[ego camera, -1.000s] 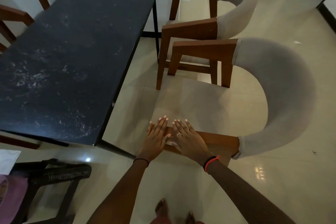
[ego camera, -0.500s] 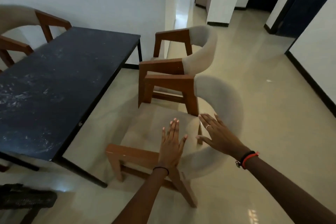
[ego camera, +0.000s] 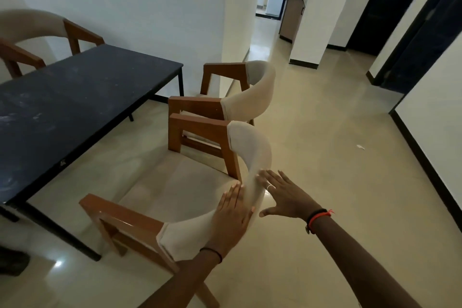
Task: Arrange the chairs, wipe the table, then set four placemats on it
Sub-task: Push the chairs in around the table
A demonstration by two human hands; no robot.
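The left hand (ego camera: pixel 232 217) lies flat and spread on the curved cushioned back of the near chair (ego camera: pixel 175 197), fingers wide, gripping nothing. The right hand (ego camera: pixel 282 195) is also wide, its fingertips at the outer face of that backrest. This chair stands on the floor just beside the dark counter (ego camera: pixel 75 102), with a second chair (ego camera: pixel 232 97) just beyond it.

black table (ego camera: pixel 82 97), beige-backed brown chair (ego camera: pixel 252 157)

Two chairs (ego camera: pixel 205 170) right of table (ego camera: pixel 75 97) (third (ego camera: pixel 37 32) behind).
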